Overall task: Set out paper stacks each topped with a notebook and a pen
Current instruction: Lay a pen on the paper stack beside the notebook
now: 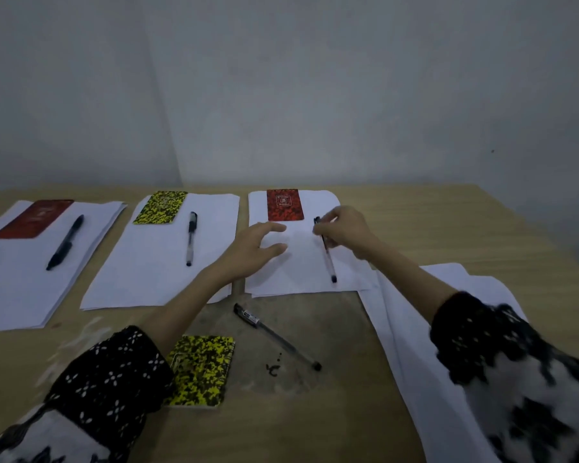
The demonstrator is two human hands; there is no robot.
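Observation:
Three paper stacks lie in a row on the wooden table. The left stack [20, 282] carries a dark red notebook [32, 218] and a black pen [65, 242]. On the middle stack [147, 272] rest a yellow-black notebook [160, 207] and a pen [191, 238]. The right stack [298, 272] bears a red-black notebook [284, 204]. My right hand [346, 230] pinches the top of a pen [328, 259] whose tip rests on this stack. My left hand [254, 250] hovers open over the stack's left side.
A spare yellow-black notebook [201, 370] and a loose pen [276, 335] lie on the table [315, 412] near me. More loose white paper [405, 329] spreads under my right arm at the right. A plain wall rises behind the table.

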